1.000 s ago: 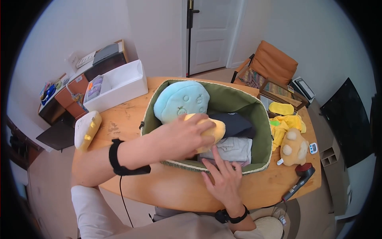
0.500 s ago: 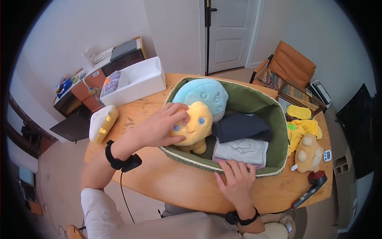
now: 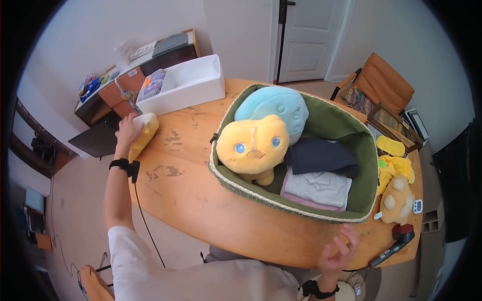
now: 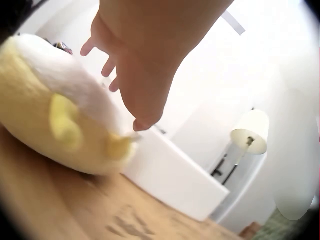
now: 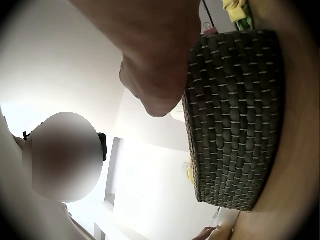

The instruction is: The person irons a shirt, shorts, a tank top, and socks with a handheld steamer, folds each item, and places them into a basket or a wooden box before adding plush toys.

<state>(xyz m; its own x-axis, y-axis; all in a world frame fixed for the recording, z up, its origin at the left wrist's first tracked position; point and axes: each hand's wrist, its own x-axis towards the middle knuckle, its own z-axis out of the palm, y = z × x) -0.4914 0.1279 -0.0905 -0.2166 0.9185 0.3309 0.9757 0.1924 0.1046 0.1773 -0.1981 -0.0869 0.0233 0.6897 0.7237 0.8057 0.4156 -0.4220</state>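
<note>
My left hand [image 3: 129,129] is at a white and yellow plush toy [image 3: 145,137] on the table's left side, its fingers spread over the toy's far top end. Up close in the left wrist view, the hand [image 4: 137,75] reaches beside the plush with fingers apart. A woven green basket [image 3: 293,204] holds a yellow plush with blue eyes [image 3: 257,150], a light-blue plush [image 3: 281,103], dark folded cloth [image 3: 321,158] and grey folded cloth [image 3: 321,188]. Just off the basket's near right corner, my right hand [image 3: 339,253] hovers empty with loosely bent fingers.
A white box [image 3: 186,83] with purple items stands at the back left. Right of the basket lie yellow cloth [image 3: 396,168], a tan plush [image 3: 396,200], a small timer [image 3: 417,206] and a dark handheld device with a red head [image 3: 394,246]. A black cord hangs from the left wrist.
My left hand has let go of the yellow plush, leaving it in the basket, and moved left to the white and yellow plush. My right hand has come off the basket's near rim.
</note>
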